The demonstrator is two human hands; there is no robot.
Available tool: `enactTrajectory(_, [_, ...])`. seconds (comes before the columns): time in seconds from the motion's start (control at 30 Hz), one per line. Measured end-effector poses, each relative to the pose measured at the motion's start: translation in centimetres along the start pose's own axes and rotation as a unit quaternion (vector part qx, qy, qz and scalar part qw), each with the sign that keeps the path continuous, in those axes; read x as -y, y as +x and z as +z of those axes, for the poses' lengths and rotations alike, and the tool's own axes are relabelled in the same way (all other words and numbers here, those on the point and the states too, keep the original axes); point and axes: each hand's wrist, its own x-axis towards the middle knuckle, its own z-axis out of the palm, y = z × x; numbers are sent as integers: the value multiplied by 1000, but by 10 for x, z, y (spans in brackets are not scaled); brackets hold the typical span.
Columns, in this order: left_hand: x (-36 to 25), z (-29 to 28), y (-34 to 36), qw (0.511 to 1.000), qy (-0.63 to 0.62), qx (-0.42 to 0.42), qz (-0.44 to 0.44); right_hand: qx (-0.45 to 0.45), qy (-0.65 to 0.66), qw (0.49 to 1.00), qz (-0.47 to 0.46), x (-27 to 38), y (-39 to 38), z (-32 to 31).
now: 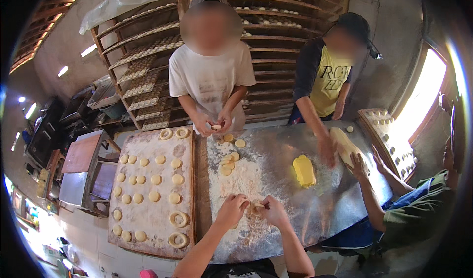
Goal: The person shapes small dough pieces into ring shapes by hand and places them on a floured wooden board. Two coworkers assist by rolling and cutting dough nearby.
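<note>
Over the floured part of the metal table (276,150), my two hands are close together. My left hand (231,211) is closed, fingers curled round a pale bit of dough that barely shows. With fingertips pinched, my right hand (274,213) grips a small piece of dough (257,205) just above the flour. Beyond them lies a cluster of flat round dough pieces (228,163) on the white flour (241,182). To the left, a floured wooden board (148,172) bears several dough rounds and some ring-shaped pieces (178,219).
A yellow block of fat or dough (304,171) lies right of the flour. Farther right, a co-worker's hands touch a long dough roll (346,145). Across the table, one person handles a dough piece (216,127); another reaches in. Tray racks (276,46) stand behind; another dough-laden board (389,142) is at right.
</note>
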Motion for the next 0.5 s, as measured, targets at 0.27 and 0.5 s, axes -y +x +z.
enactTrajectory(0.27, [-73,-40,-47,928,-343,-30,-145,71,194,970,-130,55,-30,-22])
enactTrajectory(0.5, [-74,-46,-54,979,-37,-203,-6,-30,118,952,-282,77,-8,34])
